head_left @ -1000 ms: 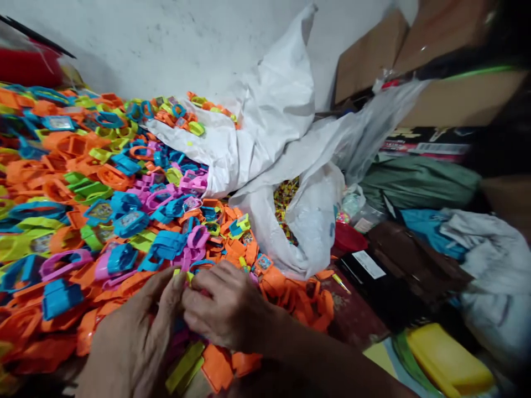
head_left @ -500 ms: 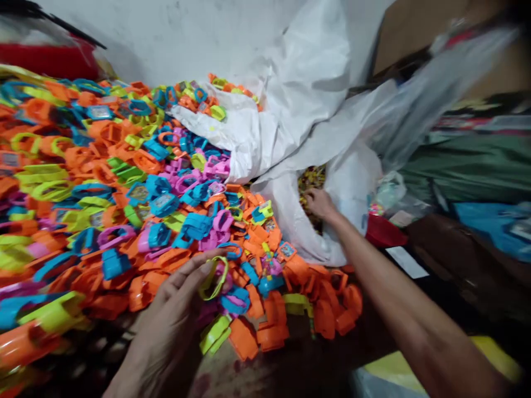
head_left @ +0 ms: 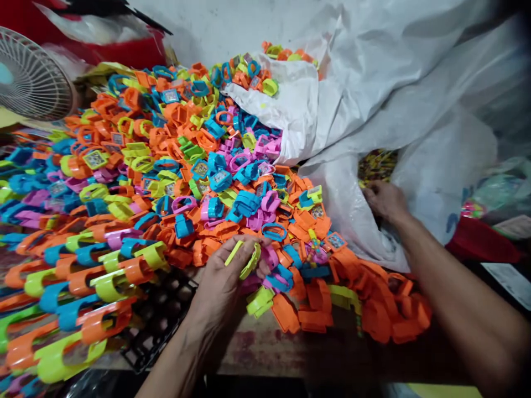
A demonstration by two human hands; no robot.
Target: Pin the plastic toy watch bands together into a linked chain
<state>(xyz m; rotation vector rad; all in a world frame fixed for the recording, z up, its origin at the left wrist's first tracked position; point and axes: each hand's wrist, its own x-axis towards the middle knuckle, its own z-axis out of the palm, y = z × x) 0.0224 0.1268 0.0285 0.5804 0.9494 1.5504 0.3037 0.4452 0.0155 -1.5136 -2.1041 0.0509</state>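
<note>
My left hand [head_left: 219, 276] is closed on a yellow-green plastic toy watch [head_left: 249, 262], its loop band between thumb and fingers. Below and around it lies a big heap of similar toy watches [head_left: 194, 166] in orange, blue, pink and yellow-green. At the mouth of a white plastic sack [head_left: 344, 204], my right hand [head_left: 388, 202] has its fingers curled in against small yellow and brown pieces [head_left: 377, 164]. Its fingertips are partly hidden, so what they hold, if anything, does not show.
Toy watches stand in rows on a black crate-like tray [head_left: 157, 320] at front left. Behind it is a fan [head_left: 33, 77]. The wooden table edge [head_left: 257, 354] runs along the front. A red container [head_left: 481, 240] sits at the right, and a wall [head_left: 215, 33] closes the back.
The view has swung left, bringing the fan and the rowed watches into sight. The watch in my left hand has turned. My right hand stays at the sack's mouth.
</note>
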